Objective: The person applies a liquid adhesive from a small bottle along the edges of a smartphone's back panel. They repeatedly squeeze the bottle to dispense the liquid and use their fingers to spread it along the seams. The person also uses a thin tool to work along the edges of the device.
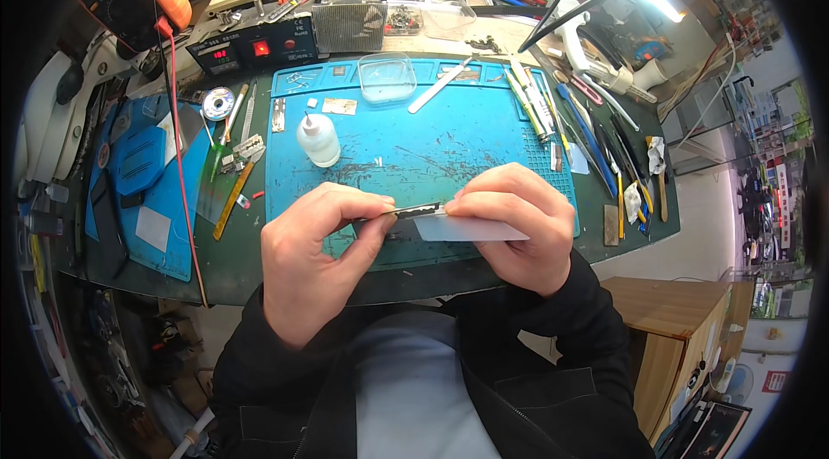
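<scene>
Above the front of a blue work mat [389, 135], both my hands meet at a thin strip [420, 210], light along its top with a dark jagged line; its exact kind is unclear. My left hand [319, 247] pinches the strip's left end between thumb and forefinger. My right hand [527, 226] is closed on a translucent plastic sheet [471, 230], its fingertips at the strip's right end. The sheet juts out below those fingers, and my right thumb is mostly hidden behind it. A squeeze bottle [319, 141] of clear liquid stands upright beyond my left hand.
A clear plastic dish [386, 79] and a white-handled blade tool [439, 86] lie toward the mat's back. Tweezers and screwdrivers [596, 135] crowd the right side. Solder wire [218, 102] and a yellow knife [233, 202] are left. A power unit [259, 49] stands behind.
</scene>
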A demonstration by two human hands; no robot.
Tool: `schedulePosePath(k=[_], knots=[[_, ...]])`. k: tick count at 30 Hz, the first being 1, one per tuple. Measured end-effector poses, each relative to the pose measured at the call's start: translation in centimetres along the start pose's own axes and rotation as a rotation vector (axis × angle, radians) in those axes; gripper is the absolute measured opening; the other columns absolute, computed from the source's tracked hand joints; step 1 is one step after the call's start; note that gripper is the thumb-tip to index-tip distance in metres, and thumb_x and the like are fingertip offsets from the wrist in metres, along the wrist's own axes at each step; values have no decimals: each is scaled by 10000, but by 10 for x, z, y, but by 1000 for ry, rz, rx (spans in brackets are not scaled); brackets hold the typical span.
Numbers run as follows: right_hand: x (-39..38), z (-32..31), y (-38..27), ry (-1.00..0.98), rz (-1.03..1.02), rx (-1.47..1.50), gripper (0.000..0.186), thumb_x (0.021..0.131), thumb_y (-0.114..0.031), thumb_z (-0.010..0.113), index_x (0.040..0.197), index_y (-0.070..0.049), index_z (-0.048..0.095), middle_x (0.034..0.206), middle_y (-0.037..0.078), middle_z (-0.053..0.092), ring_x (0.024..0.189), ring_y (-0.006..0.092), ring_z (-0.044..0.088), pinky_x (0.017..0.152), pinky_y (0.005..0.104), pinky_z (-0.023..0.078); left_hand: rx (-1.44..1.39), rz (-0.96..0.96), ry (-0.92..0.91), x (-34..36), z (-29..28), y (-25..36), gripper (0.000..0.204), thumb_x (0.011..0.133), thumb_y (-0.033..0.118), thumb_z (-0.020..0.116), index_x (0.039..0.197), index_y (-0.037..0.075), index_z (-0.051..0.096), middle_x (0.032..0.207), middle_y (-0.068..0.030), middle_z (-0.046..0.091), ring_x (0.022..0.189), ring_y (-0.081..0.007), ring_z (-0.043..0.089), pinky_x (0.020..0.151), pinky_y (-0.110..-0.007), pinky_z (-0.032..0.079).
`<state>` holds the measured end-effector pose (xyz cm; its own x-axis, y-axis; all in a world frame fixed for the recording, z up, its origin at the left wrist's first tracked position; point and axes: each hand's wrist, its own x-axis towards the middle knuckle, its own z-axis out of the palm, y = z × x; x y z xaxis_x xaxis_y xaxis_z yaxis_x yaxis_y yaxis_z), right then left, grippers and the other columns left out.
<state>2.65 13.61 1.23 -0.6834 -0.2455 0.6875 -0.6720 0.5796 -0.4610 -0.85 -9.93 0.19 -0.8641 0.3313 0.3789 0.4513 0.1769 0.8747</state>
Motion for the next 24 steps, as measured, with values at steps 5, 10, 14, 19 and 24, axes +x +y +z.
schedulePosePath(k=[5,10,14,19,24], knots=[[1,2,0,0,10,12,254,756,30,790,997,-47,759,891,81,720,771,268,705,650,349,554,-2,-7,7,0,0,2,149,851,-68,804,974,-3,750,933,-109,772,841,-209,757,747,-302,595],[1,2,-1,-10,23,6,272,739,33,817,996,-46,773,893,79,731,780,253,711,654,335,558,-4,-12,2,0,-1,2,148,855,-63,802,981,-3,754,935,-111,772,845,-208,758,752,-300,596],[3,5,-1,11,8,4,264,728,14,820,978,-50,765,870,68,722,752,256,707,631,342,556,-17,-20,3,-1,0,1,138,863,-56,799,982,-3,756,945,-115,776,852,-207,760,764,-298,598],[3,4,-2,-30,54,14,253,769,12,848,1003,-50,774,902,83,734,781,238,706,651,330,552,-65,-62,3,-3,1,1,114,917,-47,765,1023,-18,732,1002,-123,783,905,-189,766,824,-309,613],[8,2,-4,-83,105,2,221,810,-18,859,1006,-52,762,919,91,726,799,243,705,668,333,555,-303,-132,193,-15,5,-3,113,977,-37,714,1082,-36,672,1042,-129,778,956,-165,756,852,-319,615]])
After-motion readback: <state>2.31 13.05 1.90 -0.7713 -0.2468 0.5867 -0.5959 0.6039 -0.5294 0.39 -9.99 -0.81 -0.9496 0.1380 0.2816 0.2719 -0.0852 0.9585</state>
